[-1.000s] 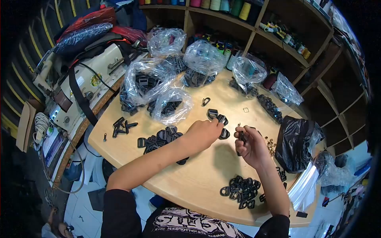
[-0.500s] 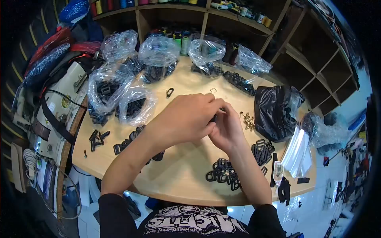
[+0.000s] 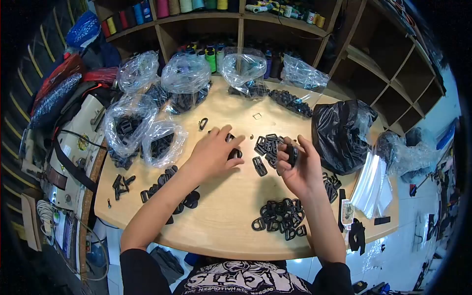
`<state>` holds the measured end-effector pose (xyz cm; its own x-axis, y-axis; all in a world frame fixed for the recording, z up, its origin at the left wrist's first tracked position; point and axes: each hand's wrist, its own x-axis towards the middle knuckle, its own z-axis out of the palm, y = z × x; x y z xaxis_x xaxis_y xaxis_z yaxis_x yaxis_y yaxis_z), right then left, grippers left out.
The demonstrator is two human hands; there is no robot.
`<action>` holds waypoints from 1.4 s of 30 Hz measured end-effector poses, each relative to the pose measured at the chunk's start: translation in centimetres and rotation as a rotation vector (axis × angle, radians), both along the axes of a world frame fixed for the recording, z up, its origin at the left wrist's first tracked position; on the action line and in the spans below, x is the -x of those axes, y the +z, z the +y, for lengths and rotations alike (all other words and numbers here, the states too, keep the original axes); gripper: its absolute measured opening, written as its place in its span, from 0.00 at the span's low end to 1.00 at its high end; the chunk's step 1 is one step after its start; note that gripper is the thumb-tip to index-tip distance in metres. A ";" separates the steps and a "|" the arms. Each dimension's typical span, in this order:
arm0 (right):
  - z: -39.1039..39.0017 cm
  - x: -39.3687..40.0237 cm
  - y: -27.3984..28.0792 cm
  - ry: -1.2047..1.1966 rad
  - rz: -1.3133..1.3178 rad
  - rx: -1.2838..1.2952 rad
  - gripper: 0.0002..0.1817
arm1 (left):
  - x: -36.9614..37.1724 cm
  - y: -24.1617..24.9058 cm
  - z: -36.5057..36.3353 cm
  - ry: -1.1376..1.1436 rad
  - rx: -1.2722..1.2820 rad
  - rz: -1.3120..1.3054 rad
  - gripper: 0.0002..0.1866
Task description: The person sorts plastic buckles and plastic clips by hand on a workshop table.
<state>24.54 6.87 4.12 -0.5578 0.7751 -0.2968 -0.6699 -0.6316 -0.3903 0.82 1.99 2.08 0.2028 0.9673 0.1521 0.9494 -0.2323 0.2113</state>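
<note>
My left hand (image 3: 216, 151) rests low over the table with its fingers spread, touching or just above some black plastic pieces (image 3: 235, 153) that it partly hides. To the right, my right hand (image 3: 299, 167) is raised with curled fingers around a black buckle (image 3: 292, 155). Between the hands lies a pile of black buckles (image 3: 268, 146), with one double-slot buckle (image 3: 259, 166) at its lower left. Nearer the front edge sits a heap of black rings (image 3: 280, 216). Dark round and rectangular pieces (image 3: 152, 191) lie beside my left forearm.
Clear plastic bags of black parts (image 3: 129, 125) stand at the table's left and back. On the right are a black bag (image 3: 340, 135) and white strips (image 3: 372, 189). A sewing machine (image 3: 78, 142) is at the left, thread shelves (image 3: 196, 14) behind.
My hands have moved apart, the left one to the left and opened, the right one slightly right with a black buckle in it. Black buckles now show between them.
</note>
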 end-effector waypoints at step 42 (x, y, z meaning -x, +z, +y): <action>-1.6 1.2 -2.9 0.064 -0.034 -0.033 0.13 | -4.0 -2.8 4.6 0.241 -0.132 0.074 0.11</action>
